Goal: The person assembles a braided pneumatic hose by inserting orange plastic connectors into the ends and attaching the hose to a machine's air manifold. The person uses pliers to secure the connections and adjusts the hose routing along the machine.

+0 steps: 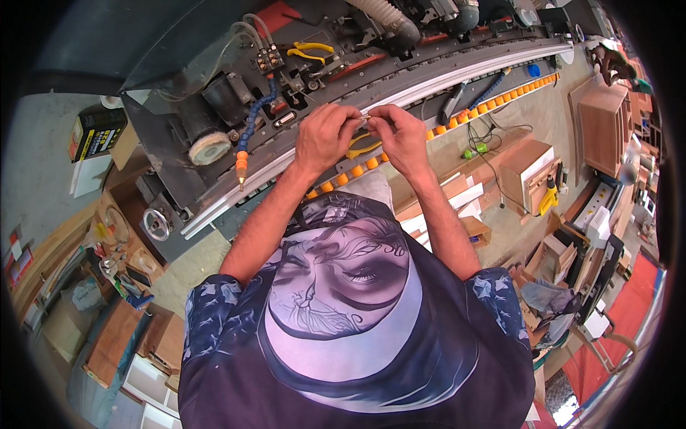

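Where hands (325, 139) pinch, rail-edge (464, 76) seems near.

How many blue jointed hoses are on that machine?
2: one blue jointed hose left of the left hand, another hose right of the right hand. Others may be hidden.

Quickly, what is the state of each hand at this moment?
Left hand: closed, fingertips pinching a small thin piece.
Right hand: closed, pinching the same piece; what it is cannot be told.
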`<control>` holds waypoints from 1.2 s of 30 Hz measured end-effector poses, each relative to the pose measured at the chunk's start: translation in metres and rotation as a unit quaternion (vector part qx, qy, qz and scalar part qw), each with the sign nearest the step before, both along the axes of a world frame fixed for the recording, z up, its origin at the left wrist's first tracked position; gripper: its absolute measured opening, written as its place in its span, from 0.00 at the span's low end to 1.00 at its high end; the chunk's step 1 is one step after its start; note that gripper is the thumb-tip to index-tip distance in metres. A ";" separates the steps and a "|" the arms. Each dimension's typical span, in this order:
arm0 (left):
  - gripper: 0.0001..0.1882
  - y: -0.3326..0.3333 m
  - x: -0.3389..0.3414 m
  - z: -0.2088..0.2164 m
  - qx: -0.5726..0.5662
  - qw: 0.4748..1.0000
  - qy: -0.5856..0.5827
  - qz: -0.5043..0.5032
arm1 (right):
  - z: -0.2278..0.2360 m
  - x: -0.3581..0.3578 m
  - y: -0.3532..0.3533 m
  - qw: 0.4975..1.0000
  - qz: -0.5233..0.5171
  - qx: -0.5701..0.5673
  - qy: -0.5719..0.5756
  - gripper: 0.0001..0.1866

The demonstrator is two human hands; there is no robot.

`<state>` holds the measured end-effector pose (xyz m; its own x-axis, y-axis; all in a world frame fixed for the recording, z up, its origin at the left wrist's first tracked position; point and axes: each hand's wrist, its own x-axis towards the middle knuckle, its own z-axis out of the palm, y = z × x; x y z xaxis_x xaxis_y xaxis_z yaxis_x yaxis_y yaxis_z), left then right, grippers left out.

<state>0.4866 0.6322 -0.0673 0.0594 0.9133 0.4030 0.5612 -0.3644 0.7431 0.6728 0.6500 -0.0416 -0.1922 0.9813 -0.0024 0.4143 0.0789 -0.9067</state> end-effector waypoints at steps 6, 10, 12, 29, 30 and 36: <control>0.08 -0.001 0.000 0.003 -0.005 1.000 0.001 0.002 | 0.001 0.003 -0.002 1.000 0.007 0.003 -0.008 0.07; 0.08 -0.002 0.002 0.001 -0.005 1.000 -0.002 0.000 | 0.004 0.001 -0.002 0.999 0.006 0.033 -0.009 0.08; 0.08 0.000 0.002 0.001 0.001 1.000 0.010 -0.003 | 0.005 0.001 0.001 0.998 0.024 0.052 -0.030 0.08; 0.06 0.003 -0.007 0.003 -0.060 0.998 -0.019 0.012 | -0.009 0.042 0.002 0.988 0.079 0.084 -0.107 0.07; 0.06 0.004 -0.010 0.000 -0.076 0.994 -0.056 0.046 | -0.004 0.058 0.005 0.990 0.064 0.051 -0.111 0.07; 0.08 0.008 0.001 0.003 -0.020 0.999 -0.034 -0.015 | -0.010 0.109 -0.003 0.992 -0.025 -0.015 -0.120 0.06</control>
